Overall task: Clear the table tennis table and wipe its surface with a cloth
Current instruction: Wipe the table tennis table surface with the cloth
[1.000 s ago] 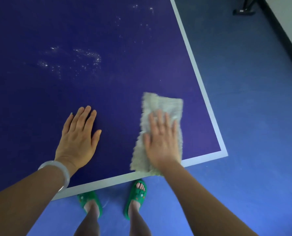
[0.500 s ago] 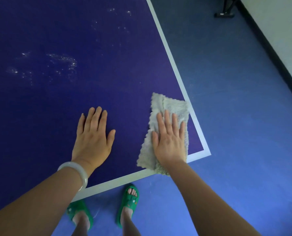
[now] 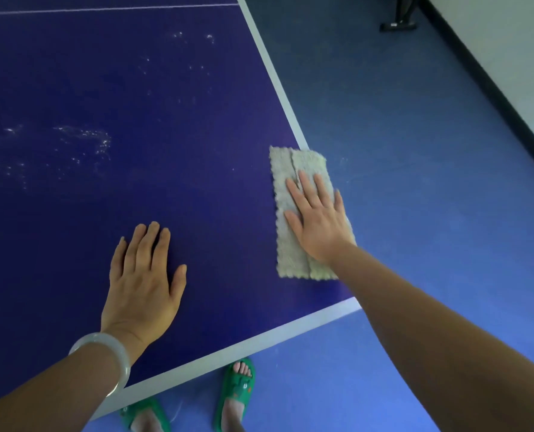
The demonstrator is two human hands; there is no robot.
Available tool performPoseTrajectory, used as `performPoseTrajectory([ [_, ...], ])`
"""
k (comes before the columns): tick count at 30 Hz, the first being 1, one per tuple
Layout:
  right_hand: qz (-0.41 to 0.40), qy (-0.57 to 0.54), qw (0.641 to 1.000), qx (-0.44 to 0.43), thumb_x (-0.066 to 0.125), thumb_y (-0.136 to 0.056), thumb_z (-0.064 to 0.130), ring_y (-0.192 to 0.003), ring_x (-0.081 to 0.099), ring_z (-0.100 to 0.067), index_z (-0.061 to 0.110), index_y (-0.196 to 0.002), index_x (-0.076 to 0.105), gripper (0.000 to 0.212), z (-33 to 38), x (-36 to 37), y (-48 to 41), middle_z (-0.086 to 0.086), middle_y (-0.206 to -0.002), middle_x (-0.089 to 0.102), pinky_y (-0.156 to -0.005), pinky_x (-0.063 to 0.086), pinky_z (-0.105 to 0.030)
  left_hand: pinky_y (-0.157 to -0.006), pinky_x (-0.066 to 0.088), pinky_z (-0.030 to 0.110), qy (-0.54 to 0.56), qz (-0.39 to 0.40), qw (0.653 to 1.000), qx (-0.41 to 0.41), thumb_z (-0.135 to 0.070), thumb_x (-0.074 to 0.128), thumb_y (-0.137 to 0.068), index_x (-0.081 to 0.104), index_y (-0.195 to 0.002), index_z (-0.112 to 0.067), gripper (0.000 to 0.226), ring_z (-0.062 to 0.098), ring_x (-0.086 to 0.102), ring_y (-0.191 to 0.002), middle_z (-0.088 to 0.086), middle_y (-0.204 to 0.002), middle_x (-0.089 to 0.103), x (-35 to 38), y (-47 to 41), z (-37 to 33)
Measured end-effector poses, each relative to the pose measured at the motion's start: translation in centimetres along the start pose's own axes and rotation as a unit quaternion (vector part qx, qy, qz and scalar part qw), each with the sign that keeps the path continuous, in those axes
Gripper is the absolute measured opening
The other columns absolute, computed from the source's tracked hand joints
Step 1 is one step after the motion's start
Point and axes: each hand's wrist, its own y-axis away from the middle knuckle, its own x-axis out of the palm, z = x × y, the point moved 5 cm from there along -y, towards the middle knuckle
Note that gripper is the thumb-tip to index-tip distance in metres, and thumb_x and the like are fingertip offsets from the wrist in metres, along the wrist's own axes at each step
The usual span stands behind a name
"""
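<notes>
Head view, pale grey fluffy folded cloth (image 3: 293,169) slid rightward since before, now over the dark blue table tennis table's (image 3: 197,120) white side line, right hand (image 3: 317,219) pressing it flat-fingered, left hand (image 3: 144,275) still spread flat on the tabletop, cloth's middle hidden beneath the palm.

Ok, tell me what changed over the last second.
The right hand, flat on the cloth, pushed it rightward and away from the near edge, onto the side line of the table. The left hand stayed flat on the table; the white smears remain.
</notes>
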Motion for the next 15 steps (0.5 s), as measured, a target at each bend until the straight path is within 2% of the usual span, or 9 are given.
performPoseTrajectory([
  [4,0.013,-0.004,1.000,0.018,0.006,-0.102,0.052,-0.152,-0.016,-0.020,0.031,-0.158,-0.008,0.062,1.2,-0.8,-4.8,0.008,-0.166,-0.014,-0.123,0.002,-0.053,-0.121,0.018,0.052,-0.006,-0.002,1.000,-0.004,-0.047,0.024,-0.097,0.039,-0.146,-0.001,0.069,0.034,0.029,-0.145,0.018,-0.154,0.034,-0.2,0.0,-0.1],
  [8,0.011,-0.002,1.000,-0.001,0.002,-0.100,0.056,-0.152,-0.015,-0.018,0.031,-0.158,-0.007,0.065,0.5,0.0,1.6,0.008,-0.166,-0.013,-0.123,0.004,-0.053,-0.121,0.019,0.052,-0.005,0.004,1.000,-0.002,-0.047,0.024,-0.097,0.039,-0.146,-0.001,0.069,0.034,0.031,-0.145,0.019,-0.154,0.035,-0.3,0.0,0.0],
  [11,0.021,-0.004,1.000,0.008,0.007,-0.099,0.058,-0.152,-0.016,-0.015,0.034,-0.158,-0.005,0.065,-0.3,0.8,6.3,0.010,-0.166,-0.011,-0.124,0.008,-0.049,-0.121,0.019,0.052,-0.005,0.008,1.000,-0.004,-0.047,0.024,-0.097,0.038,-0.147,-0.001,0.069,0.033,0.030,-0.145,0.018,-0.154,0.035,-0.2,0.0,0.0],
  [15,-0.007,-0.036,0.999,0.034,0.013,-0.103,0.054,-0.152,-0.015,-0.016,0.034,-0.158,-0.005,0.062,-0.4,-0.3,0.4,0.011,-0.165,-0.014,-0.122,0.011,-0.045,-0.121,0.020,0.052,-0.014,0.014,1.000,-0.006,-0.047,0.023,-0.098,0.037,-0.148,-0.003,0.068,0.032,0.028,-0.146,0.017,-0.155,0.034,0.0,-0.1,0.0],
])
